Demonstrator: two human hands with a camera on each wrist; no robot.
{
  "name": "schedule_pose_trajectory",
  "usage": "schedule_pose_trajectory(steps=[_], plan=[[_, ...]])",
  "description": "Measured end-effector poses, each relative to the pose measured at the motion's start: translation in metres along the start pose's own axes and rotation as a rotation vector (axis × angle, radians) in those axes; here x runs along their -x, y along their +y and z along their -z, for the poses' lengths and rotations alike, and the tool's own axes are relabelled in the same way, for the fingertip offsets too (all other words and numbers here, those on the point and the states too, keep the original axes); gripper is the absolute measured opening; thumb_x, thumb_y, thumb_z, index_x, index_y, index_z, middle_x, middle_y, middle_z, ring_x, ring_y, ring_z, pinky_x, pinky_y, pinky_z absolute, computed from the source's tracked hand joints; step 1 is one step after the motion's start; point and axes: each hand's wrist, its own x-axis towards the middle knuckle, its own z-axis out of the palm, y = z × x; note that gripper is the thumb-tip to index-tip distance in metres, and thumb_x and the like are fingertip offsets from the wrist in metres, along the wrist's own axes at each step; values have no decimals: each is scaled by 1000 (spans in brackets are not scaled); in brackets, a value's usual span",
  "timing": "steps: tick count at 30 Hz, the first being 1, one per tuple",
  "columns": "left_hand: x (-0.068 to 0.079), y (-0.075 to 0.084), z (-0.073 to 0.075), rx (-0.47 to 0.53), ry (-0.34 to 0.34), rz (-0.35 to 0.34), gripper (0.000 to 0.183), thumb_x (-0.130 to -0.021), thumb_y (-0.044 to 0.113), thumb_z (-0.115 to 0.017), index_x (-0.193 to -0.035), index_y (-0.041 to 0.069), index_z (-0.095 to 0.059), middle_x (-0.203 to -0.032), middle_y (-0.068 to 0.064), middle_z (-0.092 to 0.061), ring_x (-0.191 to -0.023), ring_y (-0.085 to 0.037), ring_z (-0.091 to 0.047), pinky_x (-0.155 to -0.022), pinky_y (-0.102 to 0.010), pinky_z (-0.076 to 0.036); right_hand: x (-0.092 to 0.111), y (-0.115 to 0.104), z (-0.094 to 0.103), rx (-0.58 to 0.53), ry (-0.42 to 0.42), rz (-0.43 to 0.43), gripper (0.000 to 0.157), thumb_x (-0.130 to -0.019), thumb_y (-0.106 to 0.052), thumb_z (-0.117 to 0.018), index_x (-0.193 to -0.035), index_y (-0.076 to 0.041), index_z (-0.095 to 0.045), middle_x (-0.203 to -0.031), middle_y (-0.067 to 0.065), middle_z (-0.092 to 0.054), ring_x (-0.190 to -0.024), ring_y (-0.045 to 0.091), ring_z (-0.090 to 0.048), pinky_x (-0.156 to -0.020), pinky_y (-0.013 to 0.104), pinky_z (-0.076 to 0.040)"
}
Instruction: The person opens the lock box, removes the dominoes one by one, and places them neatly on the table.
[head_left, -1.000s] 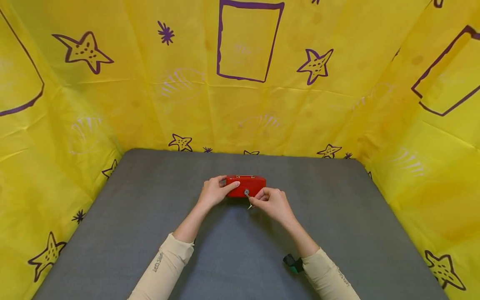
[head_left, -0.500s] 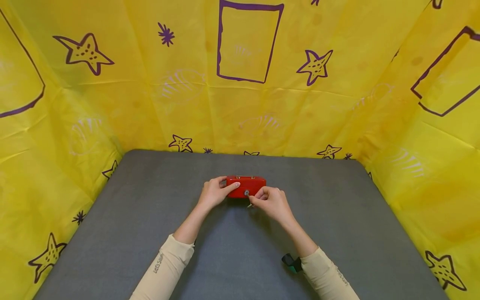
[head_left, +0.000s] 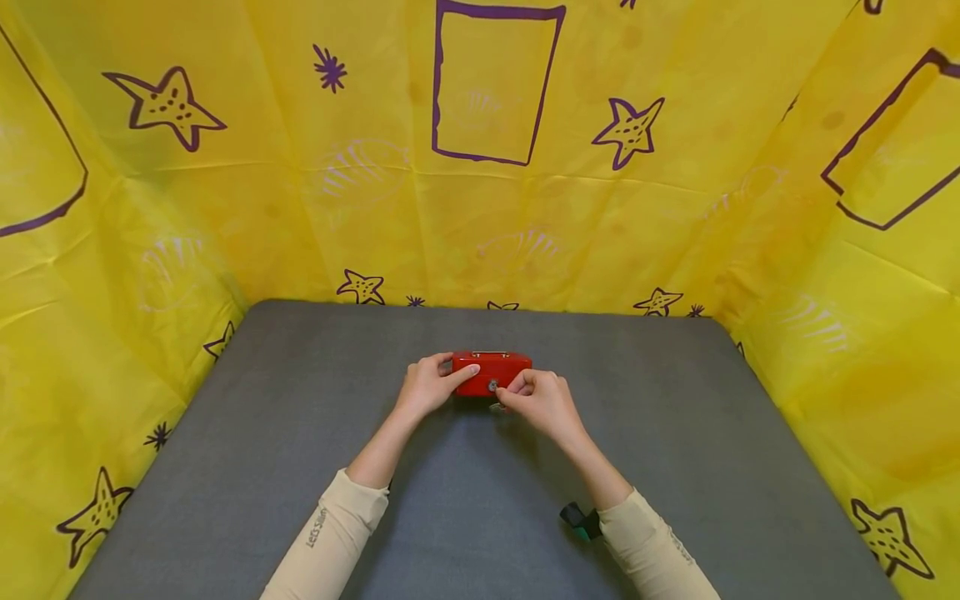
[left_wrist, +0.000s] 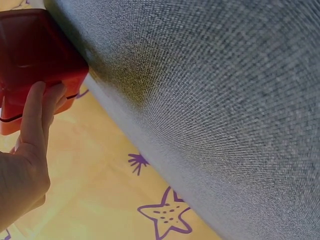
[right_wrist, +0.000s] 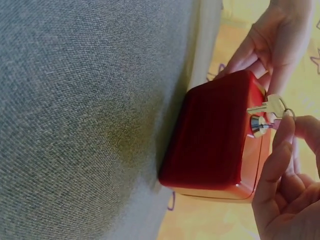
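A small red cash box [head_left: 491, 375] stands on the grey table with its round metal lock [right_wrist: 258, 126] facing me and a thin handle [head_left: 491, 354] on top. My left hand [head_left: 426, 385] grips its left end, thumb across the front and fingers round the side, as the left wrist view shows. My right hand [head_left: 543, 406] pinches a key at the lock; the key's shaft [right_wrist: 267, 126] reaches the lock face. A second key [right_wrist: 274, 105] hangs from the same ring. The pinched key's head is mostly hidden by my fingertips.
The grey cloth-covered table [head_left: 337, 350] extends around the box. Yellow cloth walls [head_left: 300, 208] printed with starfish rise behind and on both sides. A dark strap [head_left: 581, 521] sits at my right forearm.
My right fingertips have come slightly closer to the lock, leaving less of the key showing. The hanging key has shifted a little. My left hand and the box have stayed put.
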Motion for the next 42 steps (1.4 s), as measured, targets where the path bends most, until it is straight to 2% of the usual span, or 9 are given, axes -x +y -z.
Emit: schedule_pose_trajectory(steps=[7, 12, 16, 20, 24, 28, 34, 37, 42], plan=[[-1, -2, -1, 3, -5, 4, 67, -87, 44, -70, -133, -2, -56, -123, -23, -62, -108, -34, -65, -85, -40, -55, -2, -2, -1, -63, -30, 7, 20, -83, -27, -79, -72, -14, -69, -61, -9, -66, -59, 21, -62, -49, 29, -43], [-1, -2, -2, 0, -2, -5, 67, -88, 45, -70, -132, -4, -57, -122, -24, -63, -106, -34, -65, -83, -40, -56, -3, 0, -3, -76, -22, 18, 20, -83, -30, -79, -73, -16, -69, -61, -9, -66, -56, 14, -57, -50, 28, -42], [-2, -3, -2, 1, -2, -9, 66, -88, 44, -70, -131, -4, -57, -122, -24, -63, -105, -35, -66, -82, -40, -56, -4, 3, -5, -87, 14, 38, 21, -82, -31, -80, -76, -15, -68, -63, -8, -65, -56, 13, -57, -52, 28, -45], [-3, -3, -2, -1, -6, 1, 67, -87, 45, -71, -132, -2, -58, -122, -23, -63, -106, -34, -66, -83, -41, -56, -5, 7, -9, -81, 99, 67, 25, -79, -33, -82, -80, -16, -64, -68, -6, -62, -60, 14, -55, -54, 29, -47], [-4, -3, -2, -12, -4, 3, 66, -86, 46, -71, -131, -2, -58, -120, -22, -64, -104, -33, -66, -83, -41, -56, -5, 10, -13, -39, 194, 93, 36, -76, -36, -84, -87, -14, -59, -83, -1, -58, -78, 19, -52, -67, 32, -46], [-5, -3, -2, -16, -1, 9, 67, -86, 46, -71, -131, -2, -58, -120, -22, -64, -105, -33, -66, -83, -41, -56, -6, 13, -15, -23, 242, 79, 52, -74, -41, -84, -107, -12, -56, -110, 6, -51, -105, 25, -43, -83, 39, -41], [-5, -2, -2, -16, -2, 9, 67, -87, 46, -71, -132, -2, -58, -120, -22, -64, -105, -33, -66, -83, -41, -56, -8, 17, -16, -63, 190, -15, 85, -75, -48, -81, -142, -13, -42, -146, 9, -36, -129, 29, -32, -101, 53, -38], [-5, -2, -2, -16, -4, 12, 67, -86, 46, -71, -131, -2, -58, -120, -21, -65, -104, -33, -66, -83, -41, -56, -9, 19, -17, -94, 133, -68, 92, -77, -50, -79, -148, -12, -35, -152, 10, -32, -132, 31, -35, -102, 55, -39], [-6, -3, -2, -21, -1, 4, 67, -86, 46, -71, -131, -2, -58, -121, -22, -64, -105, -33, -66, -82, -41, -56, -11, 21, -18, -112, 89, -103, 92, -78, -49, -78, -149, -12, -34, -151, 10, -36, -126, 32, -44, -98, 52, -44]])
